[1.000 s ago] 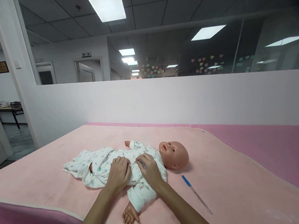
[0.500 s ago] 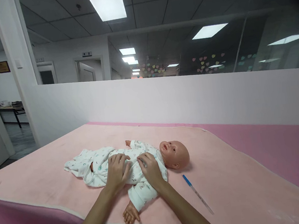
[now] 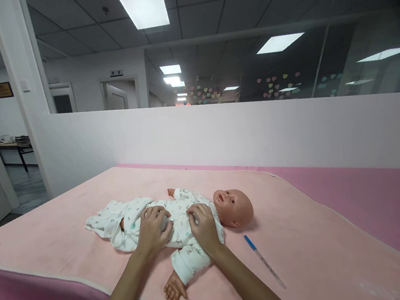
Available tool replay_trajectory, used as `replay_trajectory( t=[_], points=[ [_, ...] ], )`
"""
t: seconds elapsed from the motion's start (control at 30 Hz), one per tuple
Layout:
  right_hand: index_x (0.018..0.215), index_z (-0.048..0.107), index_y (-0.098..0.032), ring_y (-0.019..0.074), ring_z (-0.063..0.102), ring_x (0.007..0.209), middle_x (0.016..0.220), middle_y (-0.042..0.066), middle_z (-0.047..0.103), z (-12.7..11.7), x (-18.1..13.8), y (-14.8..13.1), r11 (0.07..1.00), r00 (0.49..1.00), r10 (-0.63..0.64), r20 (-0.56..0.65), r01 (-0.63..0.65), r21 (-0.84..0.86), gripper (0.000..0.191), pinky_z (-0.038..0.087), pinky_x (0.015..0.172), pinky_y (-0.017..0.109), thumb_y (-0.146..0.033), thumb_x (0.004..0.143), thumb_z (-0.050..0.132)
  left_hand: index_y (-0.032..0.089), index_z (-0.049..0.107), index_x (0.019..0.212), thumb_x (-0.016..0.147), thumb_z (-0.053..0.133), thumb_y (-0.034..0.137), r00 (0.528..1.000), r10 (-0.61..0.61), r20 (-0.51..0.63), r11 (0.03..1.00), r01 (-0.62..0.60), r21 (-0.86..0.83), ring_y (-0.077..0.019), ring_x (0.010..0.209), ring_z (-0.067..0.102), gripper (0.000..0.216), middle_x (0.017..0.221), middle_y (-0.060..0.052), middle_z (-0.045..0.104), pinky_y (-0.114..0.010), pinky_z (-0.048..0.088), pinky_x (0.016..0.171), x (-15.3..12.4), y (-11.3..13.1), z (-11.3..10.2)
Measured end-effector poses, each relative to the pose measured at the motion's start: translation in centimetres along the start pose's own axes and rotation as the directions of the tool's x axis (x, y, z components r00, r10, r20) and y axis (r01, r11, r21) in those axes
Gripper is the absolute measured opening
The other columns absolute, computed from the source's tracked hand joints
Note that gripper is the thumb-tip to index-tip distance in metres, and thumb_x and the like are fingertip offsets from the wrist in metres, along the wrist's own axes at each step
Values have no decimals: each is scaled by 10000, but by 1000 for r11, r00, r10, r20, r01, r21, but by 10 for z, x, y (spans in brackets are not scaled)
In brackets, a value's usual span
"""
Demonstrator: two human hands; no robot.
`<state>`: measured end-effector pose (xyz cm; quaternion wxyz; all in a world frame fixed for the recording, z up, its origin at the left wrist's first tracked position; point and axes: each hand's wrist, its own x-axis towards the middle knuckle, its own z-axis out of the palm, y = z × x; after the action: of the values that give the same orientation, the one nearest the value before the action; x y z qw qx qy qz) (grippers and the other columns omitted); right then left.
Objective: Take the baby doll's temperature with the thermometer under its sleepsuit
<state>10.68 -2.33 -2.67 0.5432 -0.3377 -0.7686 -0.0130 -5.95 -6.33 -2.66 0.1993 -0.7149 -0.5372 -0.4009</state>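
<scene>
A baby doll (image 3: 234,208) lies on its back, its head to the right, dressed in a white printed outfit (image 3: 184,227). On the outfit's belly part, my left hand (image 3: 153,228) is closed with bent fingers, and a bit of white cloth shows between thumb and fingers. Over the doll's chest my right hand (image 3: 203,224) is closed on the cloth too, its fingertips curled and partly hidden. A strip of outfit front shows between the two hands. The doll's near arm (image 3: 175,287) stretches toward the table edge, palm up.
A pen with a blue cap (image 3: 264,261) lies right of the doll on the pink mat (image 3: 305,234). Behind the table runs a low white wall (image 3: 219,130) with glass above it. An open doorway (image 3: 20,143) is at the left.
My hands have moved slightly apart: the left one a little to the left, the right fingertips a little to the right. More of the outfit's front shows between them.
</scene>
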Motion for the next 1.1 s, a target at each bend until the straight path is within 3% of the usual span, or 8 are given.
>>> replay_trajectory(
  t=[0.23,0.5,0.63,0.73,0.83,0.93,1.0,1.1],
  points=[
    [767,583,-180,171,500,799,761,30,586,0,0,4,998,999,5,34,-3,-67,204,372,762,306,-75,783,409,187,513,753,728,464,187,999,2,34,999,-4,49,-217,827,485,55,870,-55,555,-384,329,802,-1,-2,-2],
    [801,579,-184,174,529,805,781,37,600,-2,-2,4,998,1000,17,19,-16,-59,249,423,776,314,-55,776,366,203,507,778,880,355,301,992,-113,54,992,110,68,-192,784,519,208,779,-18,591,-351,327,795,4,-14,-9],
    [772,577,-197,155,550,745,754,19,611,-3,-1,9,992,999,-11,-37,6,-129,256,376,931,380,-58,767,363,214,514,811,851,410,340,980,-171,100,981,161,107,-192,708,525,168,720,-8,596,-336,343,745,15,-28,-10],
    [710,573,-199,145,560,721,738,6,622,-2,-1,13,983,998,-15,-59,4,-181,237,308,1006,417,-55,737,386,213,523,891,777,457,207,982,-168,89,965,145,218,-217,768,526,132,780,-31,595,-338,343,714,31,-31,-10],
    [696,581,-198,139,570,745,763,7,637,-2,0,16,982,997,-26,-74,11,-188,239,318,1009,392,-50,718,395,208,518,977,716,441,95,995,-98,-18,966,100,237,-227,866,512,295,929,-57,581,-345,343,744,53,-14,-6],
    [727,600,-202,135,575,781,809,11,646,-3,-1,16,982,995,-54,-84,37,-187,257,346,989,364,-53,727,391,201,517,963,741,421,90,994,-31,-109,993,42,107,-213,854,515,266,917,-57,581,-341,351,766,68,17,9],
    [775,608,-203,138,573,789,824,14,646,-6,-2,15,980,996,-62,-68,48,-191,263,354,977,366,-60,745,389,202,528,915,729,424,78,996,13,-92,999,-10,33,-214,834,520,247,876,-52,587,-345,357,763,70,34,25],
    [804,604,-204,147,559,771,799,15,639,-11,-3,12,979,998,-57,-40,48,-196,257,372,942,373,-72,767,386,205,546,812,740,425,97,995,84,60,994,-79,-78,-204,772,530,177,785,-33,590,-329,378,708,61,43,47]
  ],
)
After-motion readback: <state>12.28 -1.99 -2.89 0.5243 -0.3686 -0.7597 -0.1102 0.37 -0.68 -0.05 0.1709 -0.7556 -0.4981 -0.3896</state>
